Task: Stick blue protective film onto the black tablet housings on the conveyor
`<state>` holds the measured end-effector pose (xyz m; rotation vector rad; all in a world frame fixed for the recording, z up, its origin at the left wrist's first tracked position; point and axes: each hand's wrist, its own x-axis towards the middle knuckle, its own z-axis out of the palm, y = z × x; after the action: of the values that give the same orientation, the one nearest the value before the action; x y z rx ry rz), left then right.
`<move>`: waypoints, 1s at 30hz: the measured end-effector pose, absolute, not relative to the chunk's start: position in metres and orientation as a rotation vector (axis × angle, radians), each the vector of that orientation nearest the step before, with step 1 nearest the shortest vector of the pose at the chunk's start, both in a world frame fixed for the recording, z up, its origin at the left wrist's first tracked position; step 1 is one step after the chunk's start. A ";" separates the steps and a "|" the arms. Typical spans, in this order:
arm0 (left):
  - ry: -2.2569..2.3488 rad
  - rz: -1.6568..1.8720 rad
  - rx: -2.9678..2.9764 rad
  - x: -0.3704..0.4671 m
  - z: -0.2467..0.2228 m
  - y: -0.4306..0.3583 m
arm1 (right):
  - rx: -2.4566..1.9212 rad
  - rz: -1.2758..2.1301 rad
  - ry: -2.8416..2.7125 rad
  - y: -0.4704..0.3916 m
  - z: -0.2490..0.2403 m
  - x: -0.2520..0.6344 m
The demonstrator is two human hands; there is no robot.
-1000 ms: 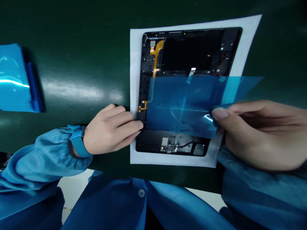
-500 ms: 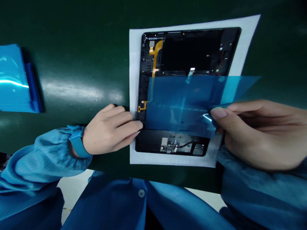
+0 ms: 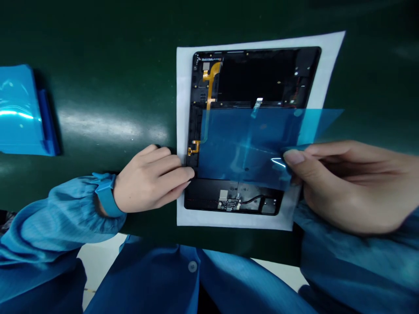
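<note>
almost nothing is changed: near the front edge of the bench (image 3: 114, 91), the blue film (image 3: 245, 141) is pinched steadily by the right hand (image 3: 353, 187) over the tablet (image 3: 250, 83), whose side is touched by the curled left hand (image 3: 153, 179).

You can read no lettering here, for the tiny white print (image 3: 211, 59) on the black, rectangular, open tablet housing (image 3: 203, 192), upper centre of the frame, is too small.

Two hands (image 3: 152, 176) (image 3: 343, 187), one open device (image 3: 252, 78), one pinched film (image 3: 235, 150), one white sheet (image 3: 235, 220).
</note>
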<state>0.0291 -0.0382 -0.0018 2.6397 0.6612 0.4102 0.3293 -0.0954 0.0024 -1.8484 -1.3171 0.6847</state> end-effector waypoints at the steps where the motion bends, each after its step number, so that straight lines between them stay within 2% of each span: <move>1: 0.661 0.410 2.638 0.029 -0.002 -0.038 | -1.850 0.679 -1.313 -0.096 0.002 0.330; 30: 0.681 0.416 2.623 0.028 -0.001 -0.040 | -1.890 0.707 -1.365 -0.096 0.002 0.334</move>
<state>0.0275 -0.0395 -0.0015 2.6233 0.6810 0.4162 0.3340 -0.0956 0.0016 -1.8897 -1.3649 0.7074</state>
